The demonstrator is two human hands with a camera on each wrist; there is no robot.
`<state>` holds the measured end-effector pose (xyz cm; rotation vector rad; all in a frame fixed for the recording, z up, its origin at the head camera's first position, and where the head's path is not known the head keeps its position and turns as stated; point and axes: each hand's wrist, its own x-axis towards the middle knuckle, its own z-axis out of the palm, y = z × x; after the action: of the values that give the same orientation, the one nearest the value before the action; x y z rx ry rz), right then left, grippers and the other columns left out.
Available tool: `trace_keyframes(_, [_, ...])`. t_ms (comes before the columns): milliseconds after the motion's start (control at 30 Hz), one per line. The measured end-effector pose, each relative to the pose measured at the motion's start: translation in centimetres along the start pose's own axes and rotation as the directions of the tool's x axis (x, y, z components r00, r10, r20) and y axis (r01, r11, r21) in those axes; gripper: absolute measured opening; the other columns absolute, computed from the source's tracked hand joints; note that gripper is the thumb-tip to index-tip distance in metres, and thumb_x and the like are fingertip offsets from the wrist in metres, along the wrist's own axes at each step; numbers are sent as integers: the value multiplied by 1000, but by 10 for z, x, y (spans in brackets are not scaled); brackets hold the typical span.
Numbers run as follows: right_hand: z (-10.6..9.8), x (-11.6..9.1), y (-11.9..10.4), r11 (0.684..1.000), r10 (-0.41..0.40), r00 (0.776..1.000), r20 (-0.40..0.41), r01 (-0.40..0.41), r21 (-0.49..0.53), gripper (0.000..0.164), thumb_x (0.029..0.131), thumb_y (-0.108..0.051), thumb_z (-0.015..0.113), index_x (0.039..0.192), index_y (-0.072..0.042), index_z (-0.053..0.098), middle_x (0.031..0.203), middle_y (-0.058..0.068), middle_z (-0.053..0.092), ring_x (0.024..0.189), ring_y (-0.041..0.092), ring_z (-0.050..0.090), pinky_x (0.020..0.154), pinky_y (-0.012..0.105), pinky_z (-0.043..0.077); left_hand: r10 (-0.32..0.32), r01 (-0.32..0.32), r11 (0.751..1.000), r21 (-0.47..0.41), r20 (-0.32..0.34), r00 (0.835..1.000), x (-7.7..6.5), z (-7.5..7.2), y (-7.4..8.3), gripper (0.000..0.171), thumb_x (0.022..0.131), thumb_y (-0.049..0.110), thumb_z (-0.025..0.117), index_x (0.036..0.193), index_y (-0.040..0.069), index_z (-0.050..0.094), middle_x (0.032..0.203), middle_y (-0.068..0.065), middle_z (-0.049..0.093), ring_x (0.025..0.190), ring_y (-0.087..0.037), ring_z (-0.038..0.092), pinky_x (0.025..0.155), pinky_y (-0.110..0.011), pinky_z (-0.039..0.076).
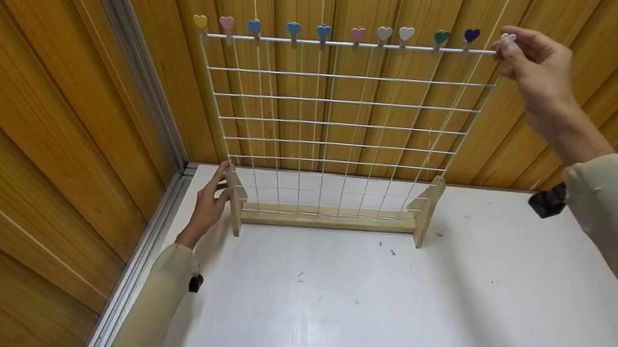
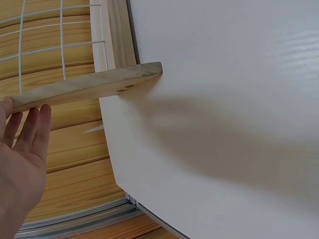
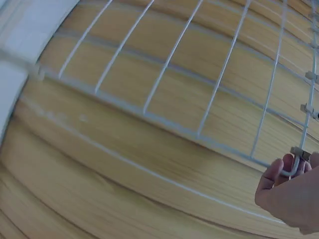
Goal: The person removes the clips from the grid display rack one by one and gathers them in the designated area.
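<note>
A white wire grid (image 1: 346, 77) stands upright in a wooden base (image 1: 327, 221). Heart-topped clothespins line its top bar, among them a yellow one (image 1: 200, 21), a green one (image 1: 442, 36) and a dark blue one (image 1: 472, 35). At the top right corner my right hand (image 1: 546, 69) pinches a white heart clothespin (image 1: 507, 38) on the bar; the right wrist view shows the fingers around that corner. My left hand (image 1: 208, 204) holds the upper end of the base's left side piece (image 2: 94, 83), fingers on its outer face. In the left wrist view the thumb is partly cut off.
The base stands on a white tabletop (image 1: 329, 311) near its back edge. Behind rises a yellow wood-look panel wall (image 1: 303, 3), with another panel wall (image 1: 55, 104) on the left. A metal rail (image 1: 148, 249) runs along the table's left side.
</note>
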<state>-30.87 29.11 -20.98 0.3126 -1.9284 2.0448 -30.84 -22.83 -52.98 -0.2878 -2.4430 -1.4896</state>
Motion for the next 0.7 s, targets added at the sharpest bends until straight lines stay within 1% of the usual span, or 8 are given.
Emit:
trace_keyframes(67, [3,0,2,987,67,998,-21,-63,148,22,95,-10,71,116,-3,72,100,4,73,91,12,62,70,16,49,-11,11,1000,8,-18,1000,-1,-1,0,66,104,-1,52,163,11,24,149,-29,47,129,-48,57,99,-57,55])
trace_keyframes(100, [4,0,3,982,85,996,-35,-78,172,23,93,-11,73,115,-3,73,99,4,73,90,12,62,69,17,49,-14,14,1000,6,-18,1000,-2,0,-1,66,104,-1,51,163,11,23,150,-29,46,129,-48,56,99,-57,55])
trace_keyframes(200, [2,0,4,979,96,992,-82,-79,190,23,90,-11,77,112,-3,76,97,2,77,91,11,65,76,15,51,-18,18,1000,-4,6,1000,-1,3,1,66,106,0,49,164,12,22,153,-29,42,131,-49,54,101,-56,54])
trace_keyframes(300, [2,1,3,982,93,989,-112,-73,172,24,87,-10,80,110,-4,78,95,0,79,94,10,67,93,15,50,-29,29,999,-16,24,999,-2,3,2,66,106,1,49,164,14,20,155,-29,39,133,-49,52,102,-55,54])
trace_keyframes(367, [1,2,3,983,97,987,-126,-75,170,25,85,-10,81,109,-4,79,94,0,80,98,10,67,104,17,45,-34,34,999,-13,25,999,-2,3,3,66,106,2,49,165,15,20,156,-29,39,133,-49,52,102,-55,54])
trace_keyframes(467, [3,2,3,977,147,978,-145,-121,175,26,84,-14,83,110,-8,80,94,-3,80,101,8,63,99,13,39,-41,41,999,-5,19,999,-3,1,4,67,106,0,49,164,14,20,155,-29,40,132,-49,53,102,-55,54])
trace_keyframes(600, [4,3,4,966,203,964,-169,-168,198,27,84,-17,83,110,-13,80,95,-6,79,102,7,59,81,17,35,-48,48,999,2,17,999,-3,2,3,67,106,-1,49,165,14,20,155,-29,41,132,-48,53,102,-54,54])
trace_keyframes(700, [3,2,5,960,215,961,-174,-175,218,29,84,-17,82,112,-13,79,97,-6,79,102,7,58,79,17,34,-46,46,999,-4,17,999,-2,3,2,67,106,-1,48,165,13,20,154,-29,41,132,-49,53,102,-53,55])
